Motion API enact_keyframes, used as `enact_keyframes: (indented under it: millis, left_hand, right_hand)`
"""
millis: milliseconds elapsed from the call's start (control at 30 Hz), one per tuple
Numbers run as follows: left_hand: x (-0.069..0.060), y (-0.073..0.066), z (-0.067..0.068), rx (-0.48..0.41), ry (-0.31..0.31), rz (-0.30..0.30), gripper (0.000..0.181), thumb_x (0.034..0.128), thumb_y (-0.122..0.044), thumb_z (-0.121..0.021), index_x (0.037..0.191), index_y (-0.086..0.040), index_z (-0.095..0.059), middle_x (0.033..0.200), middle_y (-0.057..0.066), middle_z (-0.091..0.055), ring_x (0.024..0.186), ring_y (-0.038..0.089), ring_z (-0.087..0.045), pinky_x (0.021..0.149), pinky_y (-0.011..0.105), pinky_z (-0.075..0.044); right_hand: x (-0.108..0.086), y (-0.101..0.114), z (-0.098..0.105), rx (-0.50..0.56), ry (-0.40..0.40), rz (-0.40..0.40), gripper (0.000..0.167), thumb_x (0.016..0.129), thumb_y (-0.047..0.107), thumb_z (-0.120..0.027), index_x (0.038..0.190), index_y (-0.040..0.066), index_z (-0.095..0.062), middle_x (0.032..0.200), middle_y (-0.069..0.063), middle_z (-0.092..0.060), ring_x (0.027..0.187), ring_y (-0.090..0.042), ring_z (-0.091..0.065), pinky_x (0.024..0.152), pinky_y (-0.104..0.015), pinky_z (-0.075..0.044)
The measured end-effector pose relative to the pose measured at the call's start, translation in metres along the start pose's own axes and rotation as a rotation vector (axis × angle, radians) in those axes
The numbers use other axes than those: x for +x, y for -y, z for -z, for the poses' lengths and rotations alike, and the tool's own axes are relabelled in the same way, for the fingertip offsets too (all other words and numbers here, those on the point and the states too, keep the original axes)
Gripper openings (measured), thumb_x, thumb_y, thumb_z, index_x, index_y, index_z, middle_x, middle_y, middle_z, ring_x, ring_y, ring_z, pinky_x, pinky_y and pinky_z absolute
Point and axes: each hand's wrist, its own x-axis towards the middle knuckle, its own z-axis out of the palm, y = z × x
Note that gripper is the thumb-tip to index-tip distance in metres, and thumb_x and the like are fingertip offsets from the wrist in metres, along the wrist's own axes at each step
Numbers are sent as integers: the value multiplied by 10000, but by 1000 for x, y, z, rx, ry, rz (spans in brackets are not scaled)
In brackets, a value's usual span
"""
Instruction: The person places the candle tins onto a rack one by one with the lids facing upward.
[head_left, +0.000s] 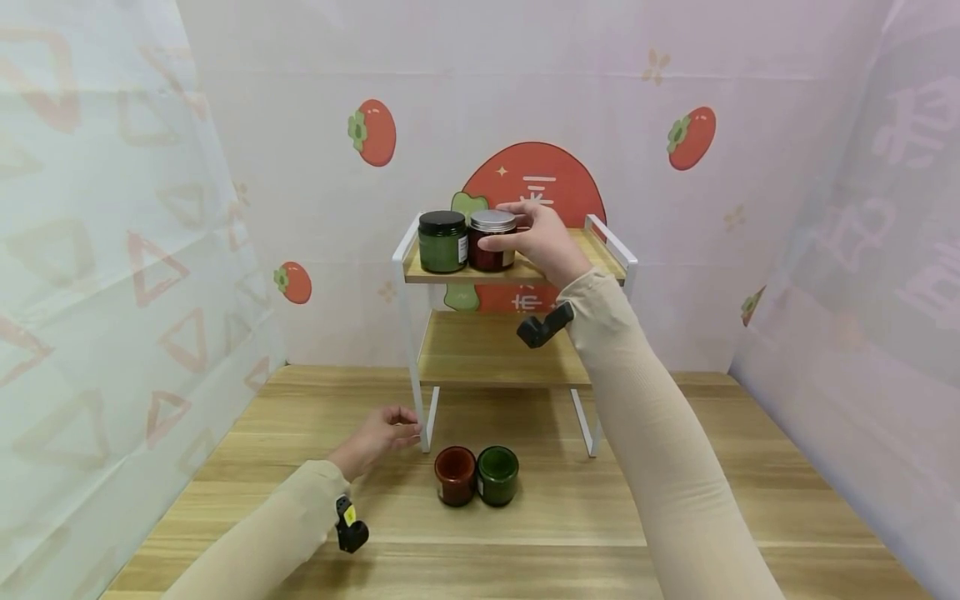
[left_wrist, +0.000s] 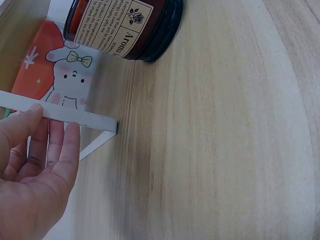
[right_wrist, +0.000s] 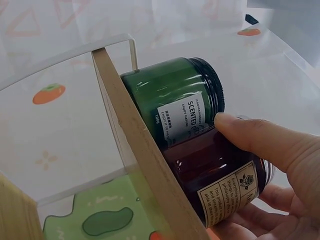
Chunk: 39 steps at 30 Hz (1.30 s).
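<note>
My right hand (head_left: 542,237) grips a dark red candle jar (right_wrist: 200,160) with a silver lid, thumb on one side and fingers round the other. The jar stands on the top board of a two-tier rack (head_left: 495,350), against a green candle jar (head_left: 442,243) with a black lid. Low on the left, my left hand (head_left: 382,437) pinches the rack's white front leg (left_wrist: 75,116) between thumb and fingers. On the table before the rack, a red-brown jar (head_left: 455,477) and another green jar (head_left: 498,476) stand side by side, seemingly upside down.
The wooden table (head_left: 570,542) runs under the rack, with printed cloth walls (head_left: 292,150) at the back and both sides. A white rail (head_left: 611,242) edges the top board's right end. The lower board (head_left: 480,354) lies beneath the two upper jars.
</note>
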Motion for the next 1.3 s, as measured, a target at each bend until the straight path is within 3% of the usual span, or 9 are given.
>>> enact_keyframes:
  millis: [300,667,1000,1300]
  left_hand:
    - [1,2,1,-3,3,-10,127,902,83,-578,1011,86,-514,945,62,-555,926,183,-617,903,338,-581]
    - [3,5,3,-10,18,-20,116,904,88,-561,1010,89,-514,949,60,-545,913,156,-609,896,300,-580]
    - [3,5,2,-13,14,-20,130,906,84,-563,1022,94,-505,951,64,-541,917,159,-605,900,311,-580]
    - [3,6,4,-19,35,-19,113,917,71,-551,1021,66,-508,962,54,-532,943,167,-596,913,304,-573]
  right_hand:
    - [-5,12,6,-54,12,35,775,827,216,-768,1482,149,-359,1455,-56,-453,1305,-180,-443,1108,-353,-411]
    - [-20,18,19,6,-25,103,725,793,262,-806,1422,234,-448,1442,-24,-466,1324,-159,-442,1124,-376,-391]
    - [-40,19,20,150,-67,184,609,792,177,-808,1337,189,-536,1364,-36,-541,1266,-147,-510,1108,-373,-415]
    - [-63,19,18,171,-51,298,534,824,88,-759,1313,116,-546,1359,-32,-539,1254,-167,-520,1082,-350,-449]
